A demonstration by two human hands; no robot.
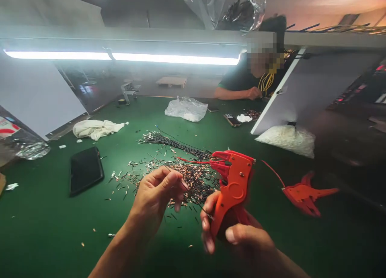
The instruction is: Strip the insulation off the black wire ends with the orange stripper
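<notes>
Near side of scrap pile (193, 177): open green table (177, 250). Behind pile: wire bundle (177, 144) blocks. Right: orange stripper (237, 181). Farther left: phone (86, 170).

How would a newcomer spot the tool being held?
On the green table, find the pile of copper-coloured and black scraps. Just right of it, the right hand grips an orange-and-red tool. Unlike the similar tool farther right, this one is in a hand.
</notes>
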